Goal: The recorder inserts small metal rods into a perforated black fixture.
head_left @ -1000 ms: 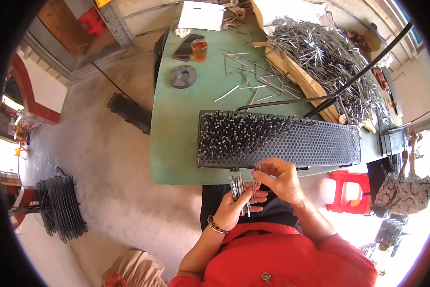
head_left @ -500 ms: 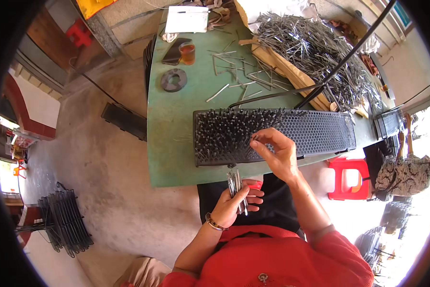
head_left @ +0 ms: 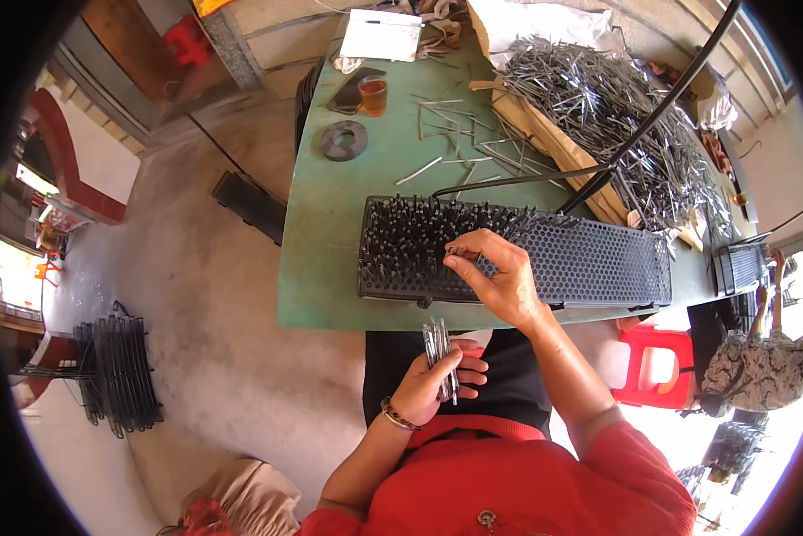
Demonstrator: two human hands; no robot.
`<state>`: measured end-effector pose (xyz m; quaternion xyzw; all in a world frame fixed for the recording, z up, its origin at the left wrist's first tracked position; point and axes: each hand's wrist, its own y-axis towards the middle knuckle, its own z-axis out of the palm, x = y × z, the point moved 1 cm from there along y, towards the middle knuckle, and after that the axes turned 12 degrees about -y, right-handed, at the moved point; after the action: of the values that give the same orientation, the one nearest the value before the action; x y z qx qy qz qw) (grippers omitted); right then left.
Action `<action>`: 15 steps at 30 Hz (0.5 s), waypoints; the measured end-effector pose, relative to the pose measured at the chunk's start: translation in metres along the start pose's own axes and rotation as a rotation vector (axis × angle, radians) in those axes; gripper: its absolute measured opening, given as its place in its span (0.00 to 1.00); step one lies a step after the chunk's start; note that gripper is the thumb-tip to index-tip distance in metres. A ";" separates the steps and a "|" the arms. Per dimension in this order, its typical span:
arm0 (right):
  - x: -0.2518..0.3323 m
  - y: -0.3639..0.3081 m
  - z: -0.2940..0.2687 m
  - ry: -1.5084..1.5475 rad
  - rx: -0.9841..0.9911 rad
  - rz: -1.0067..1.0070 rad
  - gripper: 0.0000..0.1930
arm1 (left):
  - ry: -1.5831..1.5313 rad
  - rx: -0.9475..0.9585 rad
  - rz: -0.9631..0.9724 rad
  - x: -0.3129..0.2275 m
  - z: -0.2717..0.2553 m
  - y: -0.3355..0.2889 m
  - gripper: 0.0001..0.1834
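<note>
A long black tray (head_left: 602,259) with a perforated top lies along the near edge of the green table. Thin dark metal strips (head_left: 406,241) stand upright, densely packed, in the holes of its left part; the right part shows bare holes. Above the edge of the filled part, my right hand (head_left: 511,284) is closed in a pinch; whatever is between its fingertips is too small to make out. My left hand (head_left: 426,386) is below the table edge, its thumb clamping a bundle of shiny metal strips (head_left: 438,344), with the other fingers partly spread.
A big heap of loose strips (head_left: 598,112) lies on sacking at the back right. Stray strips, a cup of amber drink (head_left: 373,96), a phone (head_left: 352,89) and a dark ring (head_left: 343,140) are on the table (head_left: 317,250). Black rods rise over the tray. Another person (head_left: 763,335) is at right.
My right hand has shifted slightly left along the tray, still pinched. My left hand keeps its hold on the bundle. The whole view has tilted a little.
</note>
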<state>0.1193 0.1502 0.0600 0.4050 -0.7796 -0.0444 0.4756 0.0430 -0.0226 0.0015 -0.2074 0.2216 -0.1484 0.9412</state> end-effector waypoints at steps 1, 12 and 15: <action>0.000 0.000 0.000 0.011 -0.002 -0.001 0.09 | 0.004 -0.010 0.010 0.000 0.000 0.000 0.18; -0.007 0.001 0.000 -0.055 -0.070 -0.174 0.09 | 0.044 -0.059 0.046 -0.003 0.008 0.007 0.19; -0.008 0.001 0.002 -0.049 -0.058 -0.131 0.11 | 0.039 -0.053 0.054 -0.005 0.008 0.006 0.19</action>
<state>0.1187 0.1559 0.0539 0.4399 -0.7614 -0.1076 0.4638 0.0438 -0.0125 0.0073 -0.2233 0.2495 -0.1209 0.9345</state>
